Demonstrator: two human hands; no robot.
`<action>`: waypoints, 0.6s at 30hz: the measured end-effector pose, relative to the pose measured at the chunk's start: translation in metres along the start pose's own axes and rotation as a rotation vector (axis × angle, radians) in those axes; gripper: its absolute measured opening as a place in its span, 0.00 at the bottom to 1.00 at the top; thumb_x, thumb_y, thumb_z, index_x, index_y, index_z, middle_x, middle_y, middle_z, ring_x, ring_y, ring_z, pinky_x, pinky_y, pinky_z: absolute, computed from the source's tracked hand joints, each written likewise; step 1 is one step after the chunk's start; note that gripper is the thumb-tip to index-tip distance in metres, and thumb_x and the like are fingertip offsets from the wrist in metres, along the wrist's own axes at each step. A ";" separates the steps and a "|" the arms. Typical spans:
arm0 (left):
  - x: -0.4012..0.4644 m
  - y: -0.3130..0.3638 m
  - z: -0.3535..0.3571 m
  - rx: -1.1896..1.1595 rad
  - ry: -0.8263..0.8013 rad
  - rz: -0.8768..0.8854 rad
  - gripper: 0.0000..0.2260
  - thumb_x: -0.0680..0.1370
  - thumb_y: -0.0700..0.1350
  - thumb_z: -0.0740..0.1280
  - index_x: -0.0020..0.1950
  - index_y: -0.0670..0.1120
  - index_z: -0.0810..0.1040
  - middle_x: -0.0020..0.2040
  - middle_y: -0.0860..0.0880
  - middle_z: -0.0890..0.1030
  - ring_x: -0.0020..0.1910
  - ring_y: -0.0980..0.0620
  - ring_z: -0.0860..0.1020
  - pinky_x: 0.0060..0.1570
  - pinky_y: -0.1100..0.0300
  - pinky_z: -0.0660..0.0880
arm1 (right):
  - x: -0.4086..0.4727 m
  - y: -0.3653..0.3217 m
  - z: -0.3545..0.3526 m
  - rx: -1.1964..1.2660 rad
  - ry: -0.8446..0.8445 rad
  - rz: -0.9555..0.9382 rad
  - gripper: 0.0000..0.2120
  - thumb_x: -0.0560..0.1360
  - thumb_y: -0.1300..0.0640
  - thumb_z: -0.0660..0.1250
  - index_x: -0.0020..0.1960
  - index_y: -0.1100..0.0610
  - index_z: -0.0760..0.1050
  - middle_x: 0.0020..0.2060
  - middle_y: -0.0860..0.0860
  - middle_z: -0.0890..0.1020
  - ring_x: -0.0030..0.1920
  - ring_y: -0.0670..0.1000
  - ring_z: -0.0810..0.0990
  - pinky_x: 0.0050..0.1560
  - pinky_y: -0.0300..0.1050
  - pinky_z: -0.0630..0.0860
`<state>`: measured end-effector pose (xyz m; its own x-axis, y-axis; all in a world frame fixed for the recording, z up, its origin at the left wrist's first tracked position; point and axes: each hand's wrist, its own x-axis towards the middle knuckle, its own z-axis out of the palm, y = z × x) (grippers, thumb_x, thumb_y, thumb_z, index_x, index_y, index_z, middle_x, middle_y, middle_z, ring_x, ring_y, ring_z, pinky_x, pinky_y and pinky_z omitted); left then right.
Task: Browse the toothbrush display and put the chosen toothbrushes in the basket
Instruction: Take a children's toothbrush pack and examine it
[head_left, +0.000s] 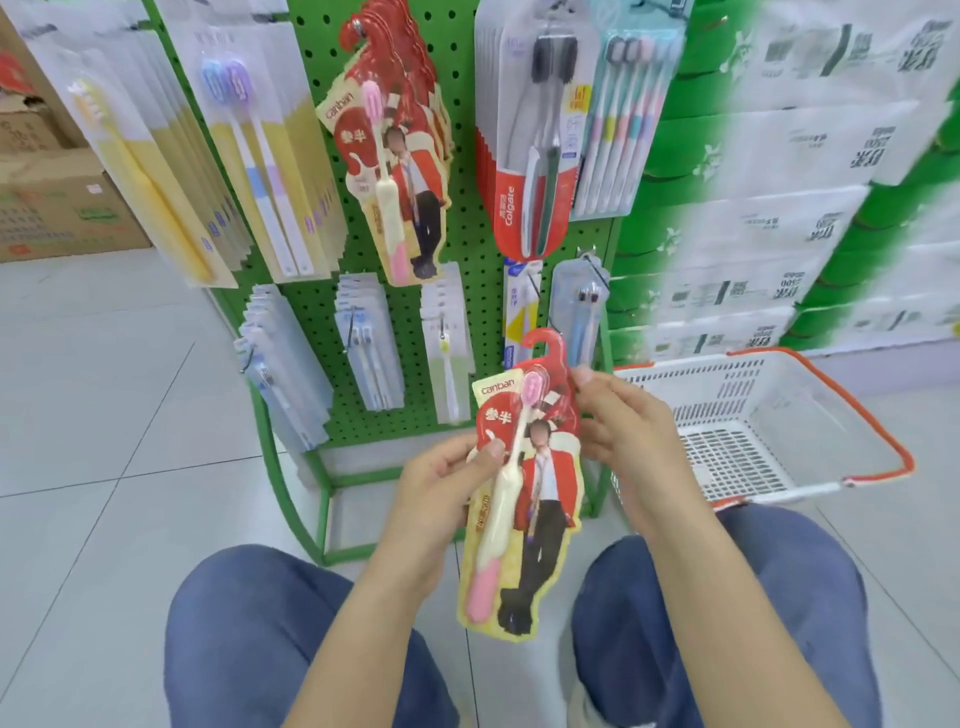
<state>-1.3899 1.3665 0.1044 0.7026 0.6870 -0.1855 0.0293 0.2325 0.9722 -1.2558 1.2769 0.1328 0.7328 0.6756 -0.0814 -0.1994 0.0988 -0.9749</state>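
Now my left hand (441, 483) and right hand (618, 421) pinch the red toothbrush pack (524, 499) by its edges, face up for reading, beside the basket (769, 364).

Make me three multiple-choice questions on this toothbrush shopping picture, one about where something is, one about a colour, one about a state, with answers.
1. Where is the basket?
A. right of the pegboard rack, on the floor
B. on the person's lap
C. hanging from the rack

2. The held toothbrush pack has bristles of which colour?
A. blue
B. pink
C. black

3. How is the pack held?
A. by both hands
B. by one hand
C. it lies in the basket

Answers: 1 A, it stands on the tiles beside the rack. 2 B, the head is pink. 3 A, left hand and right hand both pinch it.
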 end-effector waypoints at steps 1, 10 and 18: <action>-0.001 -0.002 0.001 -0.028 0.027 -0.010 0.08 0.78 0.43 0.66 0.52 0.42 0.83 0.41 0.46 0.85 0.36 0.52 0.82 0.33 0.64 0.76 | -0.005 0.010 -0.002 0.001 -0.033 0.061 0.09 0.79 0.55 0.64 0.45 0.56 0.80 0.29 0.47 0.81 0.28 0.45 0.77 0.29 0.35 0.72; -0.005 -0.029 0.012 0.235 0.409 0.205 0.09 0.79 0.43 0.66 0.59 0.53 0.76 0.49 0.55 0.80 0.45 0.67 0.78 0.44 0.76 0.70 | -0.025 0.058 0.006 -0.161 0.012 -0.058 0.11 0.80 0.60 0.63 0.45 0.59 0.83 0.39 0.63 0.82 0.41 0.49 0.76 0.41 0.42 0.71; -0.006 -0.027 0.023 0.307 0.402 0.315 0.02 0.76 0.51 0.71 0.45 0.58 0.79 0.42 0.62 0.82 0.44 0.64 0.80 0.42 0.70 0.74 | -0.042 0.071 0.006 -0.282 -0.043 -0.227 0.13 0.81 0.56 0.62 0.50 0.42 0.82 0.43 0.59 0.83 0.47 0.63 0.79 0.45 0.55 0.77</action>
<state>-1.3783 1.3409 0.0828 0.3884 0.9113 0.1367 0.1093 -0.1928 0.9751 -1.3045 1.2597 0.0680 0.7088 0.6899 0.1468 0.1568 0.0487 -0.9864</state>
